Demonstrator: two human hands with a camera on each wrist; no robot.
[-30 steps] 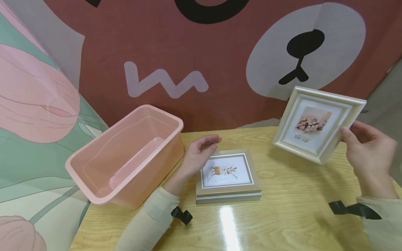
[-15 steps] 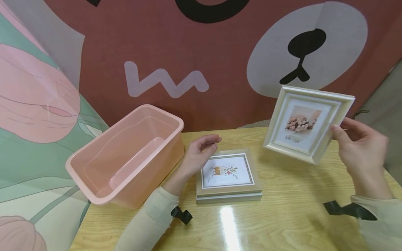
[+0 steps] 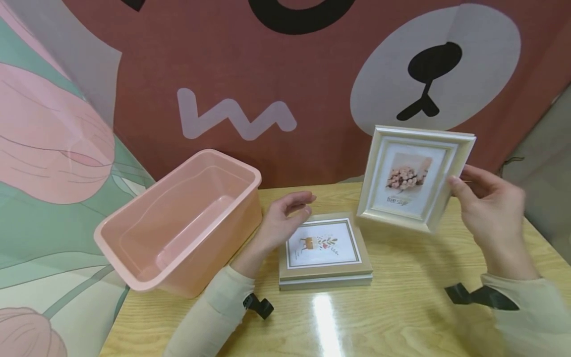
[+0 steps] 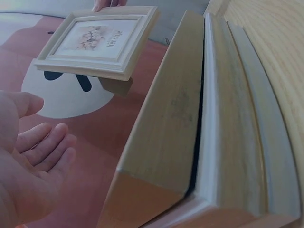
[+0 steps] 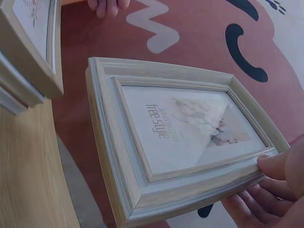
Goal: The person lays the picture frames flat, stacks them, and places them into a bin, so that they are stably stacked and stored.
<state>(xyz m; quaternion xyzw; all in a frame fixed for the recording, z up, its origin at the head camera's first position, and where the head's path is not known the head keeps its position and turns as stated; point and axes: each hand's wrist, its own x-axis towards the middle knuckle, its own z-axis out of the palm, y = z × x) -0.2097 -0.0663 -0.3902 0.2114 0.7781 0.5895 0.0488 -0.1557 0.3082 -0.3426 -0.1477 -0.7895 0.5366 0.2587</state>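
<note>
Head view: right of stack, right hand clamps frame by one edge; it could pivot loose. Left hand: fingers relaxed.

Wood-grain bench here, a flat stack of picture frames lying on it, perhaps three deep, pink bin standing at its nine o'clock!

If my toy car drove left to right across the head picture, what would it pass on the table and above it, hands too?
Pink tub → left hand → stack of picture frames → raised flower-picture frame → right hand.
</note>
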